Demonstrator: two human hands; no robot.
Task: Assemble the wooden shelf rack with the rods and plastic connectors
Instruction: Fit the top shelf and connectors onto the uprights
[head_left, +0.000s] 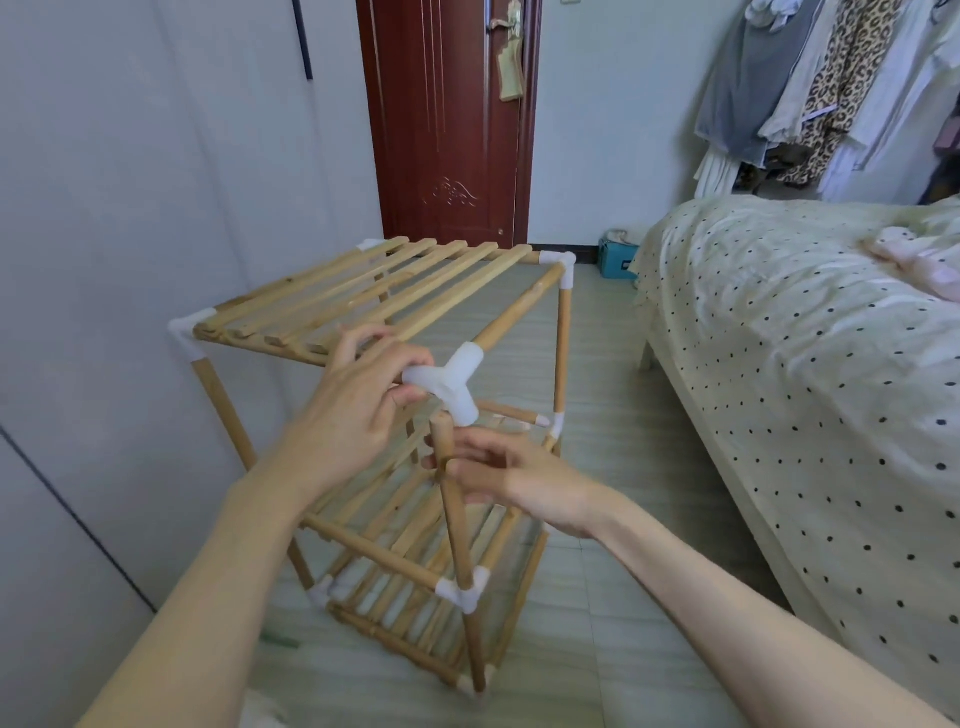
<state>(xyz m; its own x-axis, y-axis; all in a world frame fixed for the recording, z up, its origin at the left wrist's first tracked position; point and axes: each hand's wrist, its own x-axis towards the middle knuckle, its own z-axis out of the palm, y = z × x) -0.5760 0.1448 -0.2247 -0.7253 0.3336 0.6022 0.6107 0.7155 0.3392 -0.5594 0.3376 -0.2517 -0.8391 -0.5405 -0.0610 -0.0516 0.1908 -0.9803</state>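
Note:
A wooden shelf rack (363, 296) stands on the floor, with slatted shelves joined by rods and white plastic connectors. My left hand (358, 410) grips a white three-way connector (452, 382) fitted on the end of the top side rod (519, 306). Just below it, my right hand (509, 478) pinches the upright front rod (454, 514) near its free top end. That end sits right under the connector's downward socket, apart from it by a small gap. The rod's foot stands in a lower connector (465, 592).
A white wall or cabinet runs along the left (130, 260). A bed with a dotted cover (805, 364) stands on the right. A dark red door (447, 119) is behind the rack, a teal box (615, 260) on the floor by it, clothes hanging (831, 78) at the upper right.

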